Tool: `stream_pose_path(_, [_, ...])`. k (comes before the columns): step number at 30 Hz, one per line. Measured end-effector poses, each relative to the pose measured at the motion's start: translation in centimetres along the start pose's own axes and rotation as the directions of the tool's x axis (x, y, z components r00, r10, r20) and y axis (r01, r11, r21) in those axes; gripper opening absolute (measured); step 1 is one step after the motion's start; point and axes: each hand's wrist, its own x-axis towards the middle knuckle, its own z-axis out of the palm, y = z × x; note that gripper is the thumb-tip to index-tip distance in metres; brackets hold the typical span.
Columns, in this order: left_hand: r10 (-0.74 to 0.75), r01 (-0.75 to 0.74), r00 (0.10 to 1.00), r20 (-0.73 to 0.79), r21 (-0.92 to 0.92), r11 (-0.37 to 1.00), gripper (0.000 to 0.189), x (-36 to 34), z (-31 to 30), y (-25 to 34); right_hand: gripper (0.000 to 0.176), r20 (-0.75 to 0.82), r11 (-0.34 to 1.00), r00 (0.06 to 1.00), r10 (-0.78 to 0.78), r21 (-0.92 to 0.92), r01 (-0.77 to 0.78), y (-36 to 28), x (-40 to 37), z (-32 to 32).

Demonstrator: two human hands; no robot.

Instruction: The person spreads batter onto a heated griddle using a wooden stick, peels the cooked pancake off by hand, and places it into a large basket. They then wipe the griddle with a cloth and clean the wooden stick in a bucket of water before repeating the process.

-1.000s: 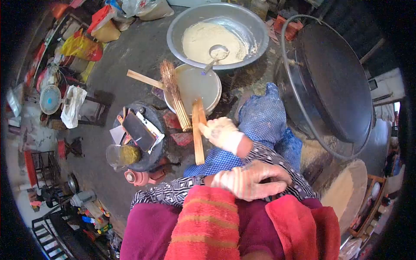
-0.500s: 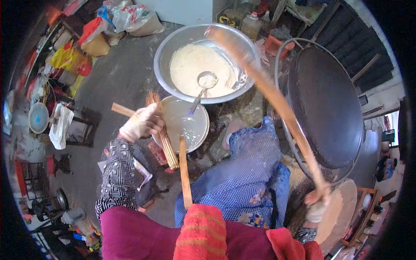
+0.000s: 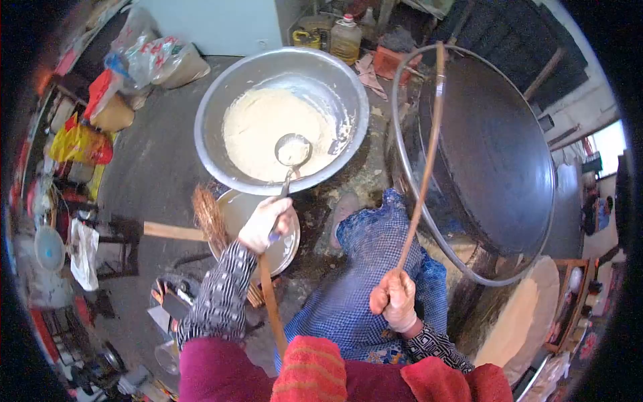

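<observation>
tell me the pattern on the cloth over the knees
Blue and white checks on the cloth, clearest in the current head view.

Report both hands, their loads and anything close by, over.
Left hand: fingers around ladle, its bowl at the batter in metal basin. Right hand: gripping long stick, griddle beyond. Nearby: brush across bucket.

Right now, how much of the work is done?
The creamy pale batter looks mixed. The left hand holds a round metal ladle of batter; the right hand holds a long brown wooden stick. Plenty of batter in the wide silvery metal basin seems left.
</observation>
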Motion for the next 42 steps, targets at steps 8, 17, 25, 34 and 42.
stream_pose_path(8, [0.209,-0.028,0.975,-0.08,0.884,0.468,0.065,11.0,-3.7,5.5,0.03,0.08,0.959,0.989,0.12,0.247,-0.137,0.3,1.2,-0.8])
stream_pose_path(17, [0.053,-0.01,0.998,0.027,0.955,-0.296,0.074,16.0,-4.8,8.3,0.028,0.084,0.907,0.982,0.17,0.376,-0.189,0.0,1.7,-0.9])
stream_pose_path(25, [-0.382,0.268,0.916,-0.12,0.892,0.363,0.069,3.9,-2.0,6.2,0.03,0.108,0.927,0.988,0.11,0.347,-0.141,-0.1,1.7,-1.6])
stream_pose_path(34, [-0.277,0.509,0.832,0.481,-0.463,0.726,0.013,4.1,1.8,-0.4,0.027,0.102,0.917,0.987,0.124,0.368,-0.153,0.1,1.3,-1.9])
stream_pose_path(42, [-0.198,0.501,0.845,0.497,-0.605,0.619,0.033,-0.9,4.3,-5.4,0.029,0.168,0.953,0.977,0.133,0.249,-0.173,-1.8,-1.2,-2.4])
